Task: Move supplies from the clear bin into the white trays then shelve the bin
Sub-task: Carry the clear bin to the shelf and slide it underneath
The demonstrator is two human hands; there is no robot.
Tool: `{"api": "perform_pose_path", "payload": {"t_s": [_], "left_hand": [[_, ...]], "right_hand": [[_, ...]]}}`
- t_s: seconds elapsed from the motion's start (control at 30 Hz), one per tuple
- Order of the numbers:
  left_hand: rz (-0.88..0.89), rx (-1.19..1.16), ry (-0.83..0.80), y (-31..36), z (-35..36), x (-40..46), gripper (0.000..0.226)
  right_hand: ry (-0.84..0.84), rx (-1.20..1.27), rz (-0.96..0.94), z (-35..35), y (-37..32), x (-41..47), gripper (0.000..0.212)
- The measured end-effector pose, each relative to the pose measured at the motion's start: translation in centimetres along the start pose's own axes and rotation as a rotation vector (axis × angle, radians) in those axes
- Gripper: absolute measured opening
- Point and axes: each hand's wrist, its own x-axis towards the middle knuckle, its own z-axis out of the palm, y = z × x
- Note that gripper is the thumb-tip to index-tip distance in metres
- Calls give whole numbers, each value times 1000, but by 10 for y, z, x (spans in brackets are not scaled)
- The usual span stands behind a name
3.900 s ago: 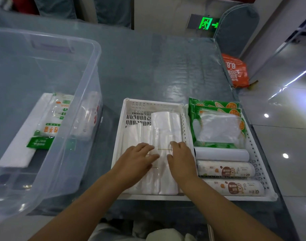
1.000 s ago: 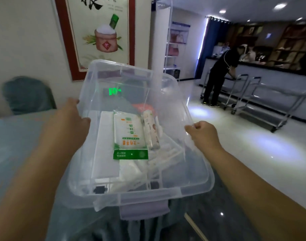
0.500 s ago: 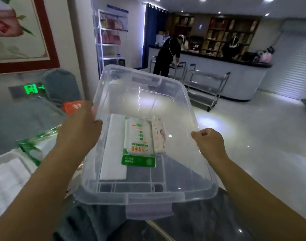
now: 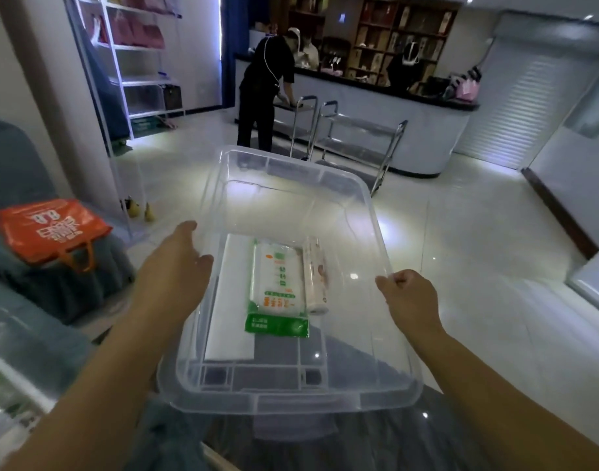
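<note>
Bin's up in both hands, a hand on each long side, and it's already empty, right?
Not empty. The head view shows the bin held by the left hand and right hand, one on each long side, but it holds a white pack, a green packet and a roll.

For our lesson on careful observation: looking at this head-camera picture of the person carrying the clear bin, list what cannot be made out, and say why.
- Left hand fingertips: behind the clear bin wall, so its grip is unclear.
- Print on the green-and-white packet: too small and blurred.
- Flat white item: partly under the packet, unidentifiable.
- White tray: cut by the left edge, blurred.
- Shelf unit contents: far, dim.
- Both elbows: cut by the bottom edge.
</note>
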Motion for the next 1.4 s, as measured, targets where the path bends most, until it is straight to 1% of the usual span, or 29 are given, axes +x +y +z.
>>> {"api": "perform_pose_path", "payload": {"t_s": [0.07, 0.13, 0.2, 0.37, 0.53, 0.6, 0.67, 0.7, 0.77, 0.8, 0.83, 0.93, 1.03, 1.1, 1.17, 1.23, 1.3, 1.4], "left_hand": [[-17, -9, -6, -6, 24, 49, 51], [-34, -17, -39, -9, 48, 87, 52], [-41, -25, -36, -15, 72, 119, 52], [-89, -26, -80, -33, 139, 193, 52], [-194, -29, -155, -49, 213, 274, 56], [-222, -5, -168, -52, 243, 312, 48], [-315, -56, -180, -50, 269, 351, 36], [-338, -64, -186, -51, 281, 371, 41], [-358, -43, -182, -56, 300, 410, 57], [-364, -39, -170, -61, 307, 428, 59], [-375, -41, -167, -67, 313, 443, 58], [-491, -95, -141, -89, 330, 488, 51], [-576, -102, -89, -116, 343, 534, 32], [-610, -96, -64, -135, 353, 573, 26], [-618, -109, -40, -157, 364, 621, 28], [-613, -134, -17, -179, 373, 676, 36], [-614, -146, -29, -196, 379, 734, 40], [-634, -151, -69, -213, 383, 822, 40]], "right_hand": [[13, -21, 6, 23, -2, 43, 22], [8, -8, 32, 43, -3, 77, 20], [16, -18, 43, 59, 0, 109, 20], [-29, -46, 67, 107, 15, 192, 19], [-108, -73, 87, 165, 42, 297, 20], [-138, -76, 86, 190, 51, 347, 18], [-174, -80, 85, 215, 51, 400, 17], [-193, -86, 82, 227, 48, 427, 18], [-240, -96, 59, 254, 39, 479, 18], [-263, -104, 44, 268, 33, 503, 18], [-279, -113, 31, 280, 26, 524, 18], [-339, -149, -18, 326, 6, 585, 16], [-380, -160, -62, 378, -13, 635, 15], [-396, -155, -73, 416, -25, 670, 15], [-395, -157, -78, 457, -39, 707, 15], [-390, -161, -80, 498, -60, 745, 15], [-387, -162, -78, 535, -85, 783, 18], [-384, -184, -94, 585, -128, 844, 22]]}}
